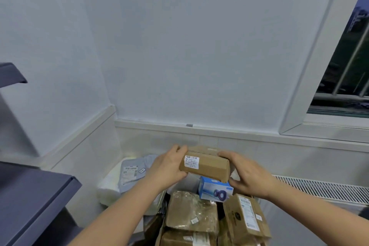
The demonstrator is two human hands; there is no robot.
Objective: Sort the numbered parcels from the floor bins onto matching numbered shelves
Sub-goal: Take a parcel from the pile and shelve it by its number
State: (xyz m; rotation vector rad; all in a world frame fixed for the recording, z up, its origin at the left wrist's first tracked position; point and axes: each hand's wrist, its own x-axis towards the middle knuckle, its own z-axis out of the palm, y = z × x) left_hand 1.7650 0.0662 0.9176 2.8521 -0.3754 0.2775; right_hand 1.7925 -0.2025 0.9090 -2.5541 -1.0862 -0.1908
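The left hand [169, 166] and right hand [247, 173] each grip one end of a brown box [207, 166]. A blue box [215, 188] sits just under the brown box.

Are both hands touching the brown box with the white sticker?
Touching. The head view shows the left hand and right hand gripping opposite ends of the cardboard box.

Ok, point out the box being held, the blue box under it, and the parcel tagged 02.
held cardboard box [209, 167], head view, its front face.
blue box [214, 189], head view, its printed side.
parcel tagged 02 [189, 209], head view, its wrapped top.
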